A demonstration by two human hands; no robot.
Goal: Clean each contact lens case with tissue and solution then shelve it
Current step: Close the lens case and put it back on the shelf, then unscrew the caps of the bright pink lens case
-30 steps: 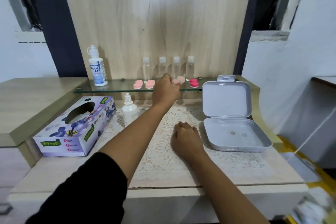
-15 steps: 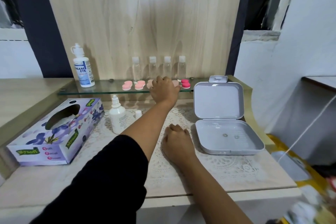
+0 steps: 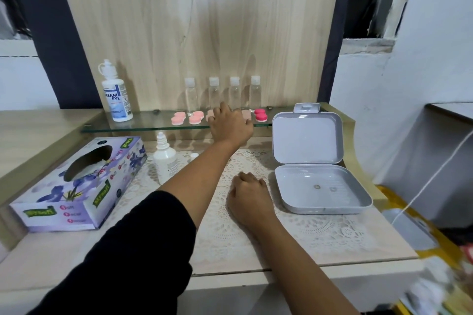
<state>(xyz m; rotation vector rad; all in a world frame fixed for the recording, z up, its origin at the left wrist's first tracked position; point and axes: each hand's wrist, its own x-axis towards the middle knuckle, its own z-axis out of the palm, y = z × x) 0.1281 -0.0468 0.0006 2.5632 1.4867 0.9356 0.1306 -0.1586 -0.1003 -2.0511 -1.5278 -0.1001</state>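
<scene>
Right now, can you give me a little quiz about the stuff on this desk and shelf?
1. True or false: the grey box has its lid open.
2. How many small clear bottles stand at the back of the glass shelf? A) two B) four C) six
3. Fill in: the ___ hand rests on the lace mat while the other reaches up to the shelf.

Key: 1. True. 2. B, four. 3. Right: the right hand is on the mat, and the left hand is at the shelf.
</scene>
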